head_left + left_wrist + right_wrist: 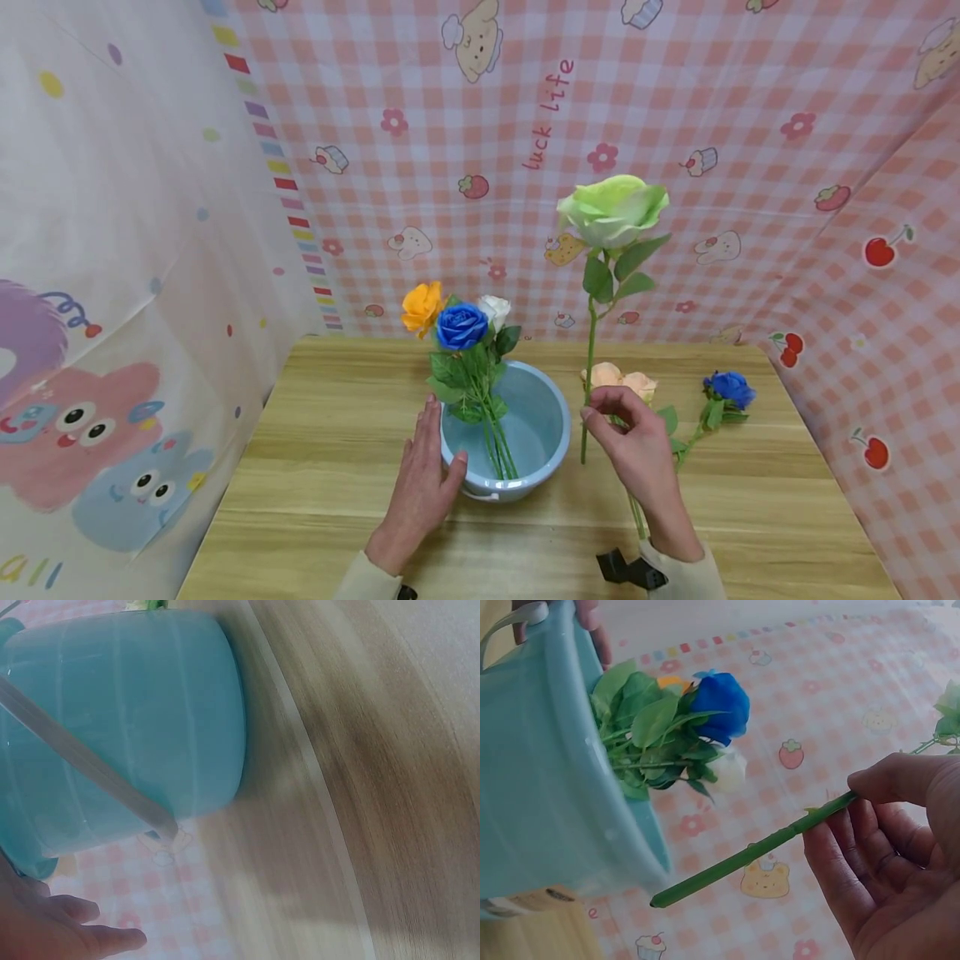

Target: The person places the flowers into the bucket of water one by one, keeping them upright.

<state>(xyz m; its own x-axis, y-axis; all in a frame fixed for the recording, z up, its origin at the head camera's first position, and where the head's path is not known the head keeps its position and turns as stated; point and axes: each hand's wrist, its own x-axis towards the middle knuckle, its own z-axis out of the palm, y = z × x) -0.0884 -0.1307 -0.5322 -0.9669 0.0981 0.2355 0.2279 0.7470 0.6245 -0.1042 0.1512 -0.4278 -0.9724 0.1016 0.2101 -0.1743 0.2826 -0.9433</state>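
Pale green artificial rose with a long green stem (613,212): I see it held upright to the right of the round light-blue bucket (531,417), its lower stem end outside the rim.
Right hand (637,450): clamped on the green stem, pinching it between thumb and fingers above its lower end.
Left hand (422,483): fingers extended, resting against the bucket's left side, thumb by the rim.
Bucket contents: I make out an orange artificial rose (422,308), a deep blue one (462,326) and a white one (494,312), their stems leaning inside.
Wood-grain counter (330,433): it carries the bucket; to the right lie peach artificial roses (640,386), partly behind the right hand, and a second blue rose (730,389).
Backdrop: pink-and-white checked cloth (405,67) behind the counter.
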